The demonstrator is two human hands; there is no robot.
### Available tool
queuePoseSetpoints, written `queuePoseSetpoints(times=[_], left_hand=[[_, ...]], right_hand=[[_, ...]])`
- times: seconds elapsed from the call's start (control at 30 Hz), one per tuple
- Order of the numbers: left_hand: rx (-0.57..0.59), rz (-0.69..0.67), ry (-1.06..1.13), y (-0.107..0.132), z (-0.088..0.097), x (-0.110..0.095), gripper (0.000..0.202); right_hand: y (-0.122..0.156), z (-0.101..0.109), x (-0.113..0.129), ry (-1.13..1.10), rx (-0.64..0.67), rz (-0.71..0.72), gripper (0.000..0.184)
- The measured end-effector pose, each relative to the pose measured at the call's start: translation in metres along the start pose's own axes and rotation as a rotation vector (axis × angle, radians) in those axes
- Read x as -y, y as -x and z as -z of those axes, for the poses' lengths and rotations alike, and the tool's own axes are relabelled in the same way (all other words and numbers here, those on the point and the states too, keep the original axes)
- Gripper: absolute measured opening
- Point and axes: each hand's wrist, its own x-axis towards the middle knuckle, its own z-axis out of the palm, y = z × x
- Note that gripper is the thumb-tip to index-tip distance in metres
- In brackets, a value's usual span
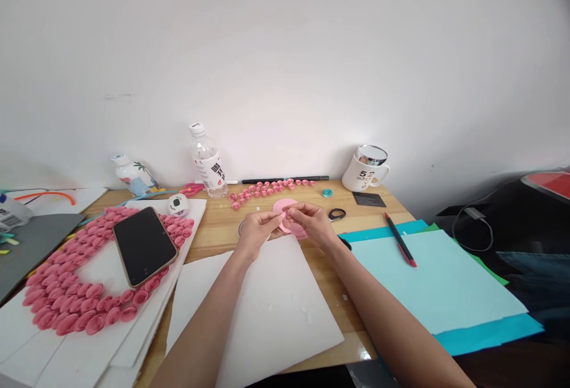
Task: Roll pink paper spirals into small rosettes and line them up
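Note:
Both hands meet above the table, behind a white paper sheet (262, 311). My left hand (258, 231) pinches a curling pink paper strip (291, 231) at its left side. From the right, my right hand (309, 222) closes thumb and fingers on the same strip; the pinched end is mostly hidden. Just behind the fingers, the strip's round loop shows. Beside my right hand lies a black scissor handle (337, 214). Rolled pink paper flowers (267, 189) sit in rows farther back, with one teal paper roll (327, 193) to their right.
A ring of pink paper flowers (84, 305) lies on white sheets at left, with a phone (145, 245) on it. A plastic bottle (209, 165) and a mug (366, 168) stand near the wall. At right, a pen (401, 239) rests on light blue paper (440, 281).

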Motion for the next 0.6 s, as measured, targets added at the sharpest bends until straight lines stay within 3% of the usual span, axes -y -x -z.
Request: queuePoseSetpoints(times=[0.43, 0.6], left_hand=[[-0.02, 0.006, -0.048, 0.0, -0.0005, -0.0012, 0.02], [0.045, 0.013, 0.028, 0.0015, -0.0026, -0.0011, 0.026]], right_hand=[[0.0014, -0.0023, 0.0007, 0.001, 0.056, 0.007, 0.023], [0.003, -0.0041, 0.0024, -0.019, 0.068, -0.013, 0.025]])
